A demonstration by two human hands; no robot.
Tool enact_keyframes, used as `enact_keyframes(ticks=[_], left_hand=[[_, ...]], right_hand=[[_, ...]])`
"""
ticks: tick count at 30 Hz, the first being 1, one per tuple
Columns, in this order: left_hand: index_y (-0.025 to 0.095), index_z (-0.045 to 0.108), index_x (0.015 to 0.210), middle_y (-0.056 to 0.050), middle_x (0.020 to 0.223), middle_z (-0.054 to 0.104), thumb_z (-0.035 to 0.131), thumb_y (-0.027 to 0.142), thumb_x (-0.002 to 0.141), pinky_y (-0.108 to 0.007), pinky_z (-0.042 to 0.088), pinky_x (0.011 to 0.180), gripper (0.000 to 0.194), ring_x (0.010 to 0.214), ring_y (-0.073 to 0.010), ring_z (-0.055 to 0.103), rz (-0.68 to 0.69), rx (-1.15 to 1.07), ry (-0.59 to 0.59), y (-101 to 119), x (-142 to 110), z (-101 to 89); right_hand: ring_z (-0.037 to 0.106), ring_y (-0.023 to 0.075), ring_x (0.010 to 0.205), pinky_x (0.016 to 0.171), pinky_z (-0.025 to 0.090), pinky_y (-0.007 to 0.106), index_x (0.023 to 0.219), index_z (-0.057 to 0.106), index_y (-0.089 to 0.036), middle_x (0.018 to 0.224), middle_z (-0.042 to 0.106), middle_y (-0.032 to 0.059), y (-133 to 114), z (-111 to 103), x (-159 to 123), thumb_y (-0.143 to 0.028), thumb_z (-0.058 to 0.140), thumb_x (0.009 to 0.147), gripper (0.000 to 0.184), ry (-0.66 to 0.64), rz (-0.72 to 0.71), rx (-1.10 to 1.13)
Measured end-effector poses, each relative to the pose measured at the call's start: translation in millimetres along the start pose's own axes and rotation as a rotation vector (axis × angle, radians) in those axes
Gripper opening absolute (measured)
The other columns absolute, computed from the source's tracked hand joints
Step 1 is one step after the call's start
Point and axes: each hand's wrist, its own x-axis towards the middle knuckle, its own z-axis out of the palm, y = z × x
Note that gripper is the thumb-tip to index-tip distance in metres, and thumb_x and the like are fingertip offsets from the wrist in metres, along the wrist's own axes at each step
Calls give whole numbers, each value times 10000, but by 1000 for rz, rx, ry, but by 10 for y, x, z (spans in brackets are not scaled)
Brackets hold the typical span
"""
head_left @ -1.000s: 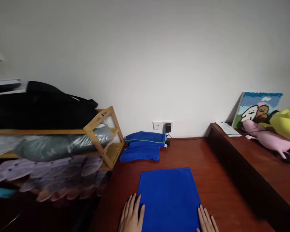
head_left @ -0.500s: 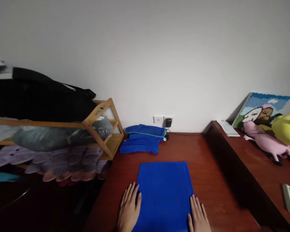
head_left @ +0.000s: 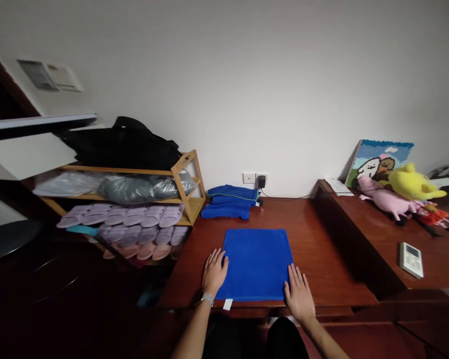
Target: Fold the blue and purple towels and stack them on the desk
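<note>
A blue cloth [head_left: 257, 264] lies spread flat on the reddish-brown wooden table [head_left: 310, 234], with a small white tag at its lower left edge. My left hand [head_left: 214, 271] rests flat along the cloth's left edge, fingers stretched out, a watch or bracelet on the wrist. Along the right edge lies my right hand [head_left: 299, 293], also flat with fingers extended, its fingertips at the cloth's border. Neither hand grips anything. Farther back, against the wall, sits a loose pile of folded blue cloths [head_left: 229, 202].
To the left stands a wooden rack [head_left: 189, 199] with slippers [head_left: 134, 219], plastic-wrapped bundles and a black bag [head_left: 127, 144]. A charger [head_left: 261, 181] is plugged in behind the table. On the raised right surface are plush toys [head_left: 388, 199], a picture [head_left: 381, 159] and a white calculator-like device [head_left: 411, 259].
The view has pulled back and shifted, so the near table edge, the cloth's tag and my forearms now show. Both hands stay flat at the cloth's sides.
</note>
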Motion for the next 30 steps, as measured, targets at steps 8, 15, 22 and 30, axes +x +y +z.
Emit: enact_keyframes(ticks=[8,15,22,30], left_hand=[[196,684,1238,-116,1352,680,454,366,981,-469,429,1139,384,1325,-283,563,12,35,15,-45,47,46],[207,678,1235,-114,1357,672,460,356,974,-466,416,1143,372,1324,-286,554,20,44,1,-33,56,34],[198,681,1230,-111,1356,673,463,353,962,-458,411,1147,378,1325,-287,553,3,53,-10,-20,57,14],[205,680,1227,-109,1352,674,466,367,957,-459,408,1147,380,1320,-287,557,12,45,-3,-20,62,8]], right_hand=[[179,237,1555,1275,138,432,1606,273,-127,1670,206,10,7,24,13,-451,203,1032,663,2,1,5],[159,231,1559,1276,130,431,1606,264,-116,1673,199,22,-10,-29,0,-437,220,1031,661,-4,13,20],[168,232,1557,1277,126,435,1604,265,-117,1672,194,16,-24,-37,0,-442,217,1030,662,-13,17,19],[160,236,1558,1276,130,437,1606,269,-122,1673,204,29,-10,-6,10,-446,218,1031,662,0,15,47]])
